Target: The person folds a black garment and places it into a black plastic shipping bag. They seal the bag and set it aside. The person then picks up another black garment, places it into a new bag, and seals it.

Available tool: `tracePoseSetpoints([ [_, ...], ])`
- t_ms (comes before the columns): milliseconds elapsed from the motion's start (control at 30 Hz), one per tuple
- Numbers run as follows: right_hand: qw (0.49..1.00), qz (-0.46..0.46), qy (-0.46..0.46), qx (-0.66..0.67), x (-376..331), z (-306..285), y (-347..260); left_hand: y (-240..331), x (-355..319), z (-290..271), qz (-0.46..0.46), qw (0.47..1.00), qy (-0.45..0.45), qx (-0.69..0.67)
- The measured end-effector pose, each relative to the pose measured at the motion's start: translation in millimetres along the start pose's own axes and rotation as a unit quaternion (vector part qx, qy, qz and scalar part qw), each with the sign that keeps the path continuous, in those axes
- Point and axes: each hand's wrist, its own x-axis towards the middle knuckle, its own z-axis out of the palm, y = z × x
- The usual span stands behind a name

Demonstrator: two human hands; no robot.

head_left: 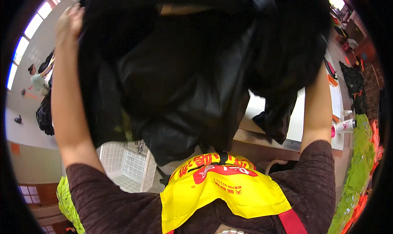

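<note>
A large black garment [180, 78], slightly shiny in places, hangs raised and spread in front of me and fills the upper middle of the view. My left hand [70, 23] is lifted at its upper left edge, fingers curled on the cloth and a little blurred. On the right, my forearm goes up behind the black cloth, which hides nearly all of my right hand; its fingers cannot be made out. A loose lower part of the garment dangles over the white tabletop [297, 115]. I wear a yellow apron [229, 187] with red straps.
A white plastic basket [148, 168] stands below the garment at the left. Right of my arm, a white bottle [346, 125] is near the table edge, with bright green cloth [352, 164] and orange cloth beyond. Another person [37, 80] works at the far left by black cloth [45, 113].
</note>
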Motion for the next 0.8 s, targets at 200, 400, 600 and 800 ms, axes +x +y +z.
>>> tracePoseSetpoints([
  [200, 0.965, -0.153, 0.198, -0.083, 101.1, -26.1, 122.3, 3.5, -95.5, 211.5, -0.014, 0.958, -0.157, -0.241],
  [400, 0.960, -0.064, 0.246, -0.118, -83.6, 86.6, 203.7, -17.8, -344.9, 259.3, 0.131, 0.956, -0.262, 0.035],
  [600, 0.907, 0.200, 0.157, 0.335, -61.8, 132.2, 246.3, -43.1, -394.4, 297.3, 0.161, 0.914, -0.330, 0.172],
  [800, 0.632, 0.363, 0.048, 0.683, -9.9, 210.0, 182.6, -51.0, -377.0, 305.6, 0.220, 0.907, -0.321, 0.160],
])
